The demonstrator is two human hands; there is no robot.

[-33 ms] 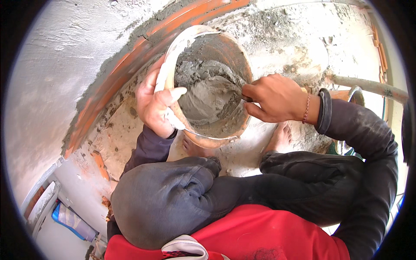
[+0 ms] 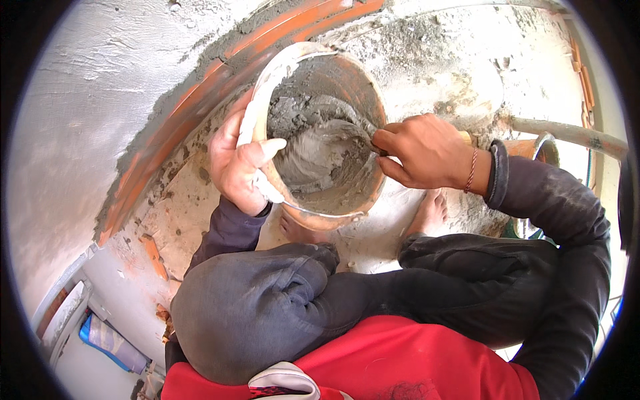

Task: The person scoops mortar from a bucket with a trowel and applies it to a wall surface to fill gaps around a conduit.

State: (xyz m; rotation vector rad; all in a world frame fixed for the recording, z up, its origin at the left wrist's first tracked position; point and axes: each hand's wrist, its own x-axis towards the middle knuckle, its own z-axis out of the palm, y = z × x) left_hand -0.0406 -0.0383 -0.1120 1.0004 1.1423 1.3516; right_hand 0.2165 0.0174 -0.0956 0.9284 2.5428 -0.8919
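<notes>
A bucket (image 2: 365, 73) tilts over the floor in front of me, its pale rim smeared with mortar. Wet grey mortar (image 2: 303, 113) lies inside it. My left hand (image 2: 240, 160) grips the bucket's left rim, the thumb over the edge and the fingers round the outside. At the right rim my right hand (image 2: 430, 152) is closed round the handle of a trowel, whose wooden handle end (image 2: 468, 138) shows behind the fingers. The trowel's blade is in the mortar and cannot be made out clearly. A thin wire bail (image 2: 320, 213) hangs along the near side.
Orange bricks (image 2: 193, 93) edged with mortar run along the foot of the plastered wall (image 2: 93, 113) at left. A pole (image 2: 567, 129) and another container (image 2: 548, 150) are at right. Brick fragments (image 2: 153, 255) lie at lower left. My feet (image 2: 428, 212) stand just behind the bucket.
The smooth patch of mortar in the bucket has shifted a little, and the bucket sits very slightly lower. Both hands keep their holds.
</notes>
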